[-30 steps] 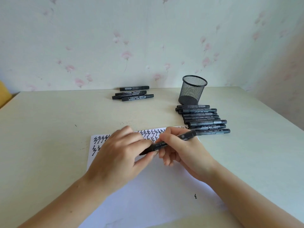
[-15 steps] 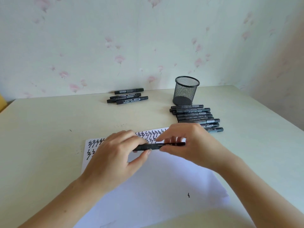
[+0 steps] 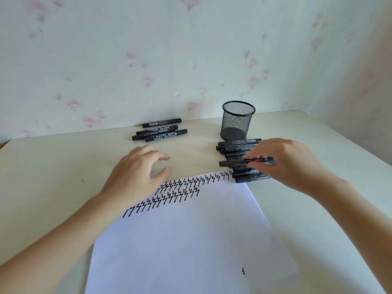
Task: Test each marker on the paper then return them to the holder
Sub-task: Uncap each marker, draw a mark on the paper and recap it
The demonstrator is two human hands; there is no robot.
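A white sheet of paper (image 3: pixel 186 240) lies in front of me, with rows of black zigzag marks along its far edge. My right hand (image 3: pixel 284 164) pinches a capped black marker (image 3: pixel 231 163) and holds it level just above a row of several black markers (image 3: pixel 237 145) at the paper's far right corner. My left hand (image 3: pixel 137 177) hovers over the paper's far left edge, fingers loosely spread and holding nothing. A black mesh holder (image 3: pixel 237 120) stands upright behind the row; it looks empty.
Several more black markers (image 3: pixel 159 131) lie in a small group near the wall, left of the holder. The pale table (image 3: pixel 53 166) ends at a flowered wall behind and another wall on the right.
My left hand has let go of the marker and drawn back to the left. My right hand has carried the capped marker right and away from me, over the row of markers.
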